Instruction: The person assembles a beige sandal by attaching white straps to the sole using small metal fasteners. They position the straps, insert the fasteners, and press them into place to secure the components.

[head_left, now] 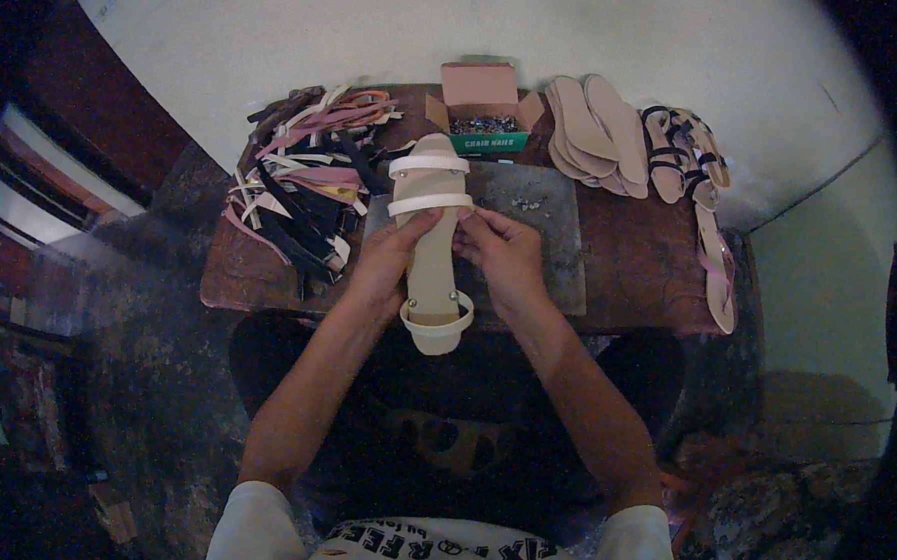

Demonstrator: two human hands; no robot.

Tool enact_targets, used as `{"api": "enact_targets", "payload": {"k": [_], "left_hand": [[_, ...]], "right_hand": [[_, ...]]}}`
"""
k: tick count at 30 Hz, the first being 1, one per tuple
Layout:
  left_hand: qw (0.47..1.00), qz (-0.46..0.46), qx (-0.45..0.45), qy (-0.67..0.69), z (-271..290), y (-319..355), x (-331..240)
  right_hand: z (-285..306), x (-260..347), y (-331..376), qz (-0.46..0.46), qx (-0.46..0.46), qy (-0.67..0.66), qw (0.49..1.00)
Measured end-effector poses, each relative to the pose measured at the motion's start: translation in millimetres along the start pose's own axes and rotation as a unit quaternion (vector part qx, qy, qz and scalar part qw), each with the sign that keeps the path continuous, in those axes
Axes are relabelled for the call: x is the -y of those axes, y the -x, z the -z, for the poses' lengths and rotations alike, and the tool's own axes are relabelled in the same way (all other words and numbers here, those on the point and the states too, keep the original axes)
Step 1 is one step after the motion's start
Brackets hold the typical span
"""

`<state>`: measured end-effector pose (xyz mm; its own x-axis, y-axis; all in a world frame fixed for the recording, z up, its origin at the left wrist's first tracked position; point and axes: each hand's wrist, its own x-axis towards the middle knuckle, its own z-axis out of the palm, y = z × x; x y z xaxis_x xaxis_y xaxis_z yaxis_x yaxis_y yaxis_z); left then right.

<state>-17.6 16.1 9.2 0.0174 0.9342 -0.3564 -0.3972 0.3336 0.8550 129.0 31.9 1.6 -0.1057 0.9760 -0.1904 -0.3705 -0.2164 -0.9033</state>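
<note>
A beige flat sandal is held up above the near edge of the table, toe pointing away from me. Two white straps cross its front part, and a white strap loops round the heel end, with small metal studs at its sides. My left hand grips the sole along its left edge, the thumb lying on top just below the second strap. At the right edge, the fingers of my right hand pinch the end of that second strap. Whether a nail is between those fingers is too small to tell.
On the brown table a grey slab carries scattered small nails. Behind it stands an open green box of nails. Mixed straps heap at left. Loose soles, dark-strapped sandals and a pink-strapped sandal lie at right.
</note>
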Motion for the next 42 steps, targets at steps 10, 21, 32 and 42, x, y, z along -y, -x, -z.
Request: {"api": "enact_targets", "payload": {"k": [10,21,32,42], "left_hand": [[0.999,-0.032,0.001,0.031,3.9,-0.8,-1.3],[0.999,-0.019,-0.002,0.027,10.7,-4.5,4.3],[0.997,-0.060,0.016,0.045,10.7,-4.8,5.6],[0.988,-0.151,0.014,-0.028,9.5,-2.5,-8.8]], "right_hand": [[13.4,16.3,-3.2,0.135,0.036,0.276,0.951],[13.6,-3.7,-11.8,0.083,0.053,0.134,0.986],[10.9,0.9,-6.6,0.080,0.066,0.164,0.981],[30.2,42.4,-5.2,0.153,0.121,0.239,0.951]]}}
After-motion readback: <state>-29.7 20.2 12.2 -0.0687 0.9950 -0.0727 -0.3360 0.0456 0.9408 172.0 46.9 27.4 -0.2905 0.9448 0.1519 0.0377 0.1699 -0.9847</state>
